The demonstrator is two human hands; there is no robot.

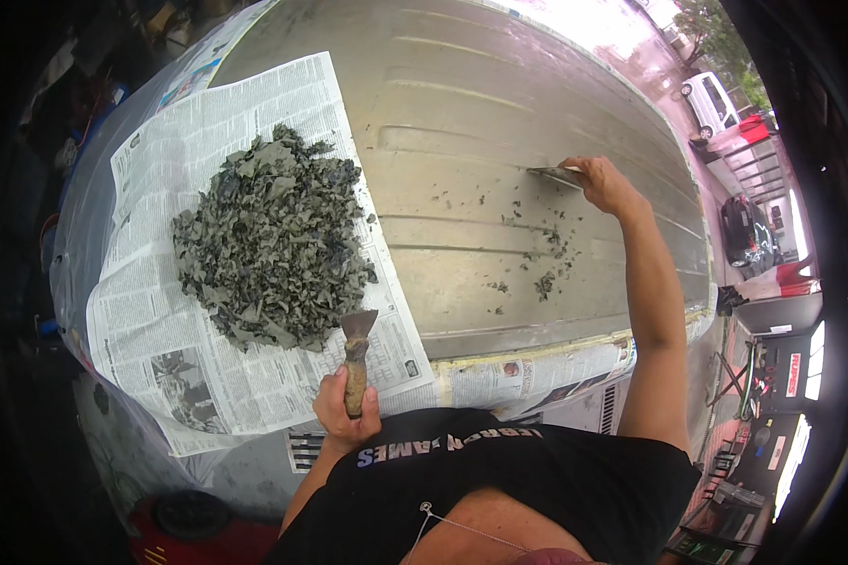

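The grip of the left hand (pixel 347 414) clasps one scraper (pixel 356 377), its rough handle mottled and its flared end at the near right edge of one heap of crinkled grey flakes (pixel 278 245) on densely printed newspaper (pixel 151 311). The grip of the right hand (pixel 609 186) pinches one thin flat plate (pixel 558 174) over the ribbed panel (pixel 452 188) to the right, scattered scraps (pixel 545 285) nearer. Pale lettering (pixel 381 459) crosses one black shirt (pixel 575 490).
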